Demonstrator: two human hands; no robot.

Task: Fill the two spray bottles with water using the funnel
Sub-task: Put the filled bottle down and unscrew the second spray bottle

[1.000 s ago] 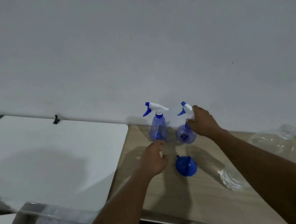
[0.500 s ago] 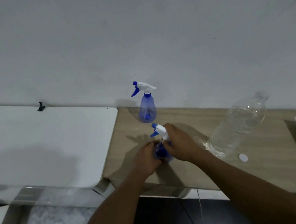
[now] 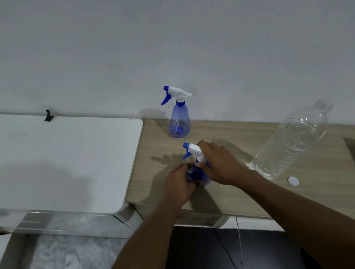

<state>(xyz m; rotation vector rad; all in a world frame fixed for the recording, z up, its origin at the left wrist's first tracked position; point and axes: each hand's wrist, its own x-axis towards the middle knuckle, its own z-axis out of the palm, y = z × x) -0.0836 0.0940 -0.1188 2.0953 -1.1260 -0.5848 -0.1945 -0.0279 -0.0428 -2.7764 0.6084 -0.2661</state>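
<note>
1. The light was soft, even and cool, leaving the wall (image 3: 166,40) a flat grey-white with no hard glare.
2. Faint shadows of the hands (image 3: 196,173) fell up and to the left on the wooden worktop (image 3: 229,195).
3. A broad dim shadow lay across the white worktop (image 3: 59,163).
4. The far spray bottle (image 3: 179,121) cast a weak shadow leftward on the wall.
5. The water bottle (image 3: 288,141) showed small pale highlights.
6. Wide-angle distortion bowed the worktop edges, and the lower left corner was smeared and blurred.
</note>
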